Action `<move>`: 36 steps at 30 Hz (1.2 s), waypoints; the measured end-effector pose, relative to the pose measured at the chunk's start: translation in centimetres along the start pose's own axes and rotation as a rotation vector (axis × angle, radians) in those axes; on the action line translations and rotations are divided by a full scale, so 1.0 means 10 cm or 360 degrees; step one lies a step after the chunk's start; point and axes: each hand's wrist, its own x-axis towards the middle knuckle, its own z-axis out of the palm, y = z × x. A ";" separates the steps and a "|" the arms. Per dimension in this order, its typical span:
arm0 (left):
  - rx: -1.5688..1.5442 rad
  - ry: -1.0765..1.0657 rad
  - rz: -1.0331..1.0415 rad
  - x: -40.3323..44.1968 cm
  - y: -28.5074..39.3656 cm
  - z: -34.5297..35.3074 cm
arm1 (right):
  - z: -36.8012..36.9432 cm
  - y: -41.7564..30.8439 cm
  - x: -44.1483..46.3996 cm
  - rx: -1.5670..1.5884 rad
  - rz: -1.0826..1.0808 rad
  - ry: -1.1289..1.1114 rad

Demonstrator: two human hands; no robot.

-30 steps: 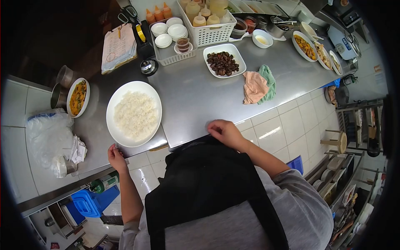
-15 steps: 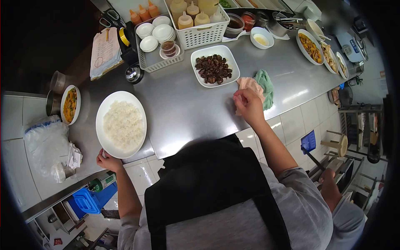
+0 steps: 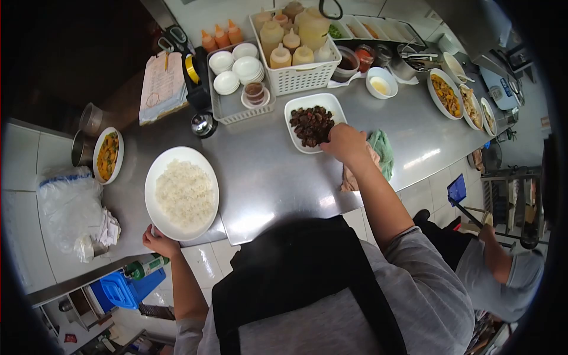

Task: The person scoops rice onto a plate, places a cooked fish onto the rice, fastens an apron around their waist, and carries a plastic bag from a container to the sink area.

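My right hand is at the lower right corner of a square white dish with dark brown meat pieces. Its fingers bend down over the rim, pressed together by the meat; what they hold is hidden. Just right of the wrist, a peach cloth and a green cloth lie bunched. At the counter's front edge, my left hand rests below the rim of an oval white plate heaped with white rice. Its fingers are loosely apart, with nothing seen in them.
Behind the dish stand a white basket of sauce bottles and a tray of small white dishes. A call bell sits beyond the rice. Plates of food line the right end. A co-worker holds a blue-ended tool at right.
My right hand has moved from over the peach cloth, left and forward to the meat dish. My left hand stays by the rice plate. The view has shifted slightly, and the co-worker has moved.
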 end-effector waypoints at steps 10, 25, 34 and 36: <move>-0.0072 0.0037 -0.0038 0.00 -0.03 0.01 | -0.93 0.21 -0.73 0.2060 -0.0390 0.0113; -0.0035 -0.0035 -0.0014 0.02 -0.04 0.03 | -1.99 0.23 -2.33 0.2425 -0.2290 -0.0348; -0.0020 -0.0086 -0.0060 -0.02 0.12 -0.05 | -0.74 0.88 -1.69 0.3337 -0.0485 -0.0129; -0.0042 -0.0093 -0.0052 -0.01 0.04 -0.06 | -0.70 0.88 -1.82 0.3578 -0.0323 -0.0127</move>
